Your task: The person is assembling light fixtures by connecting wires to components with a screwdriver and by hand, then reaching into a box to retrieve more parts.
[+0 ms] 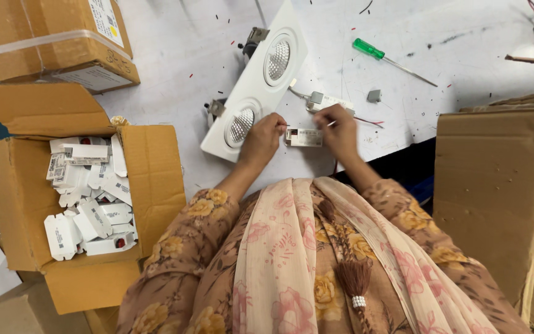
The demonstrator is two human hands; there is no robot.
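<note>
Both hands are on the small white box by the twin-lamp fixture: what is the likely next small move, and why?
Probably feeding the thin wire into the small white box: the left hand steadies its end and the right hand pinches a wire at the other, beside the twin-lamp fixture.

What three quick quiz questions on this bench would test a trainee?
1. True or false: the green-handled screwdriver lies untouched on the table.
2. Which hand is nearer the white twin-lamp fixture?
3. What fills the open cardboard box: A small white cartons, B screws?

Key: 1 true. 2 the left hand; the right hand is at the other end of the small white driver unit. 3 A.
</note>
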